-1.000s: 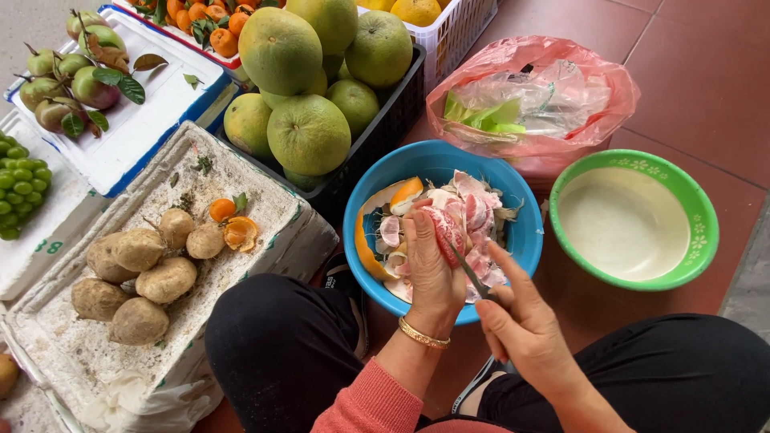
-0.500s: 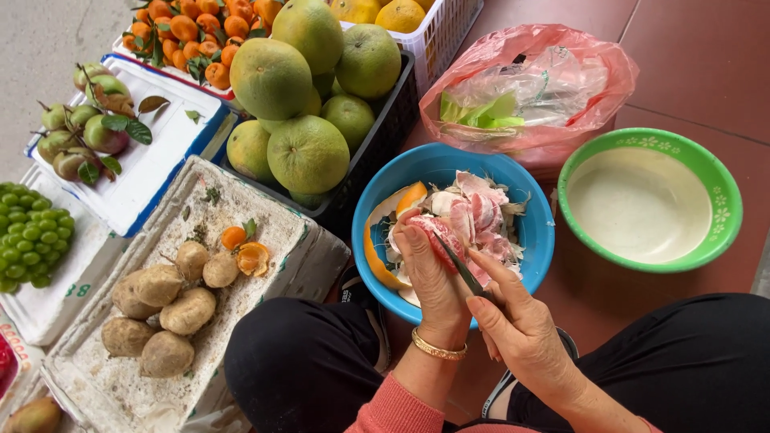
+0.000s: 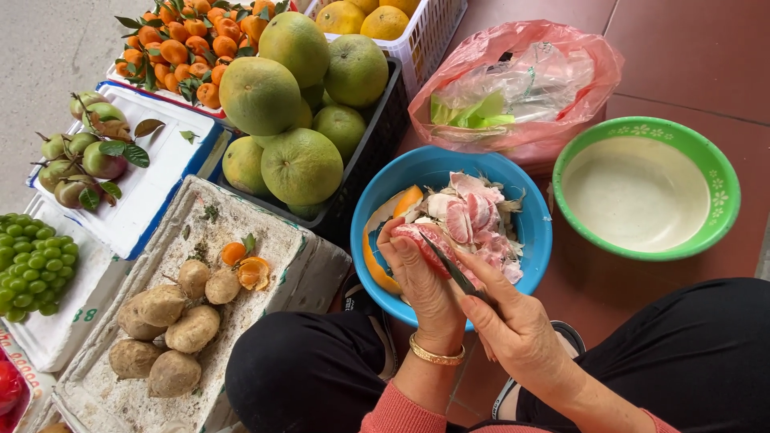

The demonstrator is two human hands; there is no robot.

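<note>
right over the bowl: pomelo segment being cleaned with a small knife

closely paired, both hands are working above the blue bowl, so whatever comes loose is dropping straight onto the heap already lying there. the left hand, with a gold bangle at the wrist, is cupping a pink pomelo segment in curled fingers, turning its flesh upward toward the blade. the right hand is pinching a small dark knife between thumb and fingers, with the tip lying against the segment, an angle that suits lifting off membrane rather than slicing through.

under the hands, the bowl is holding peeled pink segments, pale skin scraps and a curved piece of orange-yellow rind leaning against its left wall. just right of it a green bowl is sitting with nothing visible inside, within easy reach. behind both, a pink plastic bag is holding green scraps.

further left, whole green pomelos are filling a black crate, small oranges are lying behind them, and brown round fruits are resting in a white foam box beside the person's knee.
</note>
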